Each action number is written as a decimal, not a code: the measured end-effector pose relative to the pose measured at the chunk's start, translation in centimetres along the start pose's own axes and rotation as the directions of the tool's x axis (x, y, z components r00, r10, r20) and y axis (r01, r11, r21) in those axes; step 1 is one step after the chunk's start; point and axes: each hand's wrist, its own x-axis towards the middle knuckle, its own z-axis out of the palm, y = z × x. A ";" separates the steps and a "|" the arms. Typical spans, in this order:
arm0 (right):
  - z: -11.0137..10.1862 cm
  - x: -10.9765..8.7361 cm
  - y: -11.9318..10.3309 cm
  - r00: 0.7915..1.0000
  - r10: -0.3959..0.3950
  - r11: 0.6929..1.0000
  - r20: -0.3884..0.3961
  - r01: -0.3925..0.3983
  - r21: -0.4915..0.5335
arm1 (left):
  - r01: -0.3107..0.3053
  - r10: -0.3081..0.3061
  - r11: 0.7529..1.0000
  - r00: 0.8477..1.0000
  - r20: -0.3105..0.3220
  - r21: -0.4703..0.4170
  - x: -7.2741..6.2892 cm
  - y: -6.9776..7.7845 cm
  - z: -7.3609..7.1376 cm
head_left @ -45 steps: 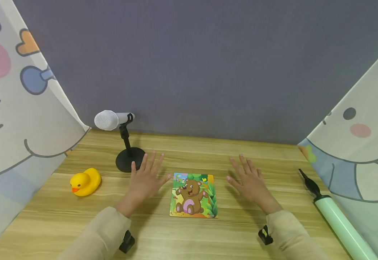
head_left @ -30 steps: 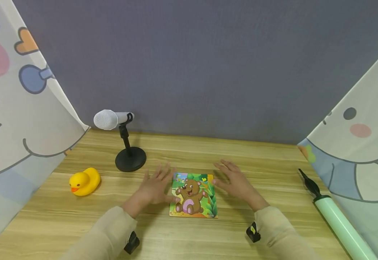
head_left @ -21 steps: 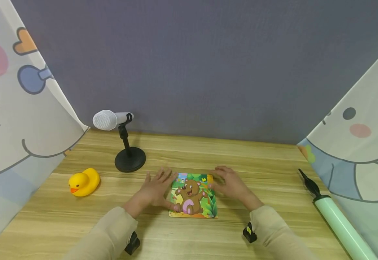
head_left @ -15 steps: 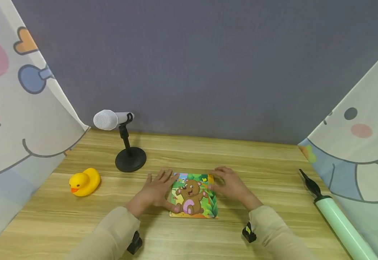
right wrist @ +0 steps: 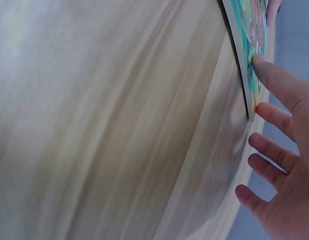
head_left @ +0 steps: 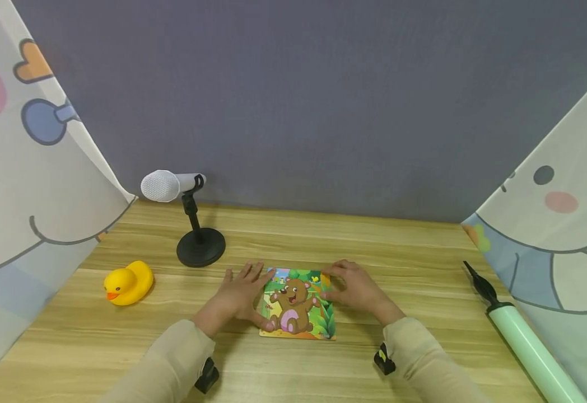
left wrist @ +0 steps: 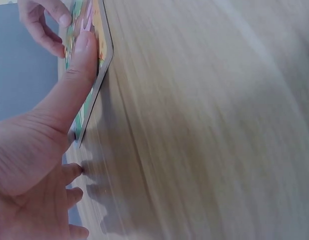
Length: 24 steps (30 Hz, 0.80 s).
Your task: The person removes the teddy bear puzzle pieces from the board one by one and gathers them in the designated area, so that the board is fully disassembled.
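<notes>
A square bear puzzle board lies on the wooden table between my hands, its picture face up. My left hand is spread at its left side. In the left wrist view its thumb rests on the picture near the edge, while several fingers reach past the board. My right hand is at the upper right corner. The right wrist view has that thumb on the picture and the index finger touching the corner; the other fingers are off the board. Its underside is hidden.
A yellow rubber duck sits at the left. Behind it a white microphone stands on a black stand. A light green hand pump with a black nozzle lies along the right edge. A grey panel closes the back.
Both hands have come inward and down from above the table until they touch the board's sides. Over the last half second they have hardly moved; the view has shifted slightly.
</notes>
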 end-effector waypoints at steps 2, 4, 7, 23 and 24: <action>0.1 0.1 -0.2 1.000 -0.013 1.000 -0.005 0.013 -0.011 | 0.010 -0.010 1.000 1.000 0.001 0.008 0.0 -0.3 0.0; 0.2 0.3 -0.4 1.000 -0.021 1.000 -0.007 0.021 -0.018 | 0.015 -0.015 1.000 1.000 0.003 0.004 -0.1 -0.6 0.0; 0.4 0.5 -0.8 1.000 -0.029 0.999 -0.009 0.029 -0.027 | 0.012 -0.012 1.000 1.000 0.004 -0.004 -0.3 -1.0 0.0; 1.2 1.4 -2.7 1.000 -0.013 0.999 0.002 0.013 -0.050 | 0.026 -0.026 0.998 1.000 -0.001 -0.065 -1.5 -2.4 -0.8; 1.2 1.5 -2.8 1.000 -0.009 0.999 0.005 0.009 -0.051 | 0.027 -0.027 0.997 1.000 0.000 -0.073 -1.6 -2.5 -0.8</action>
